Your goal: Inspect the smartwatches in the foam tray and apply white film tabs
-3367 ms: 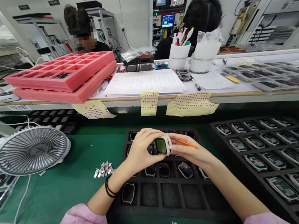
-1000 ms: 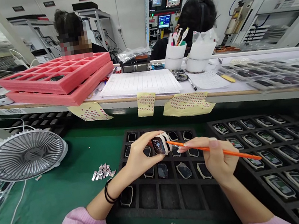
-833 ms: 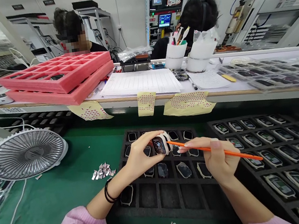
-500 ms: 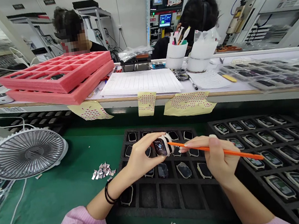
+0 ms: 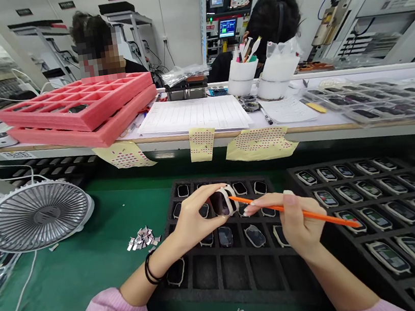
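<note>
Between the thumb and fingers of my left hand (image 5: pixel 196 213) is a white-framed smartwatch (image 5: pixel 221 203), held up on edge with its dark screen turned left. My right hand (image 5: pixel 301 217) grips a thin orange stick (image 5: pixel 328 218) like a pen. The stick's pointed tip meets the right side of the watch; the exact contact spot is too small to make out. Beneath both hands lies a black foam tray (image 5: pixel 237 289) with watches in its upper compartments, among them a watch (image 5: pixel 255 236) lying tilted.
Right of my hands, another black tray (image 5: pixel 354 253) holds rows of watches. A small pile of metallic pieces (image 5: pixel 143 238) lies left on the green mat, near a round grey fan (image 5: pixel 38 215). Pink foam trays (image 5: pixel 83 121) and papers (image 5: pixel 194 116) occupy the shelf. Two people sit beyond.
The watch's screen, lit before, now looks dark. My right hand and the orange stick have shifted slightly left; my left hand keeps its hold on the watch.
</note>
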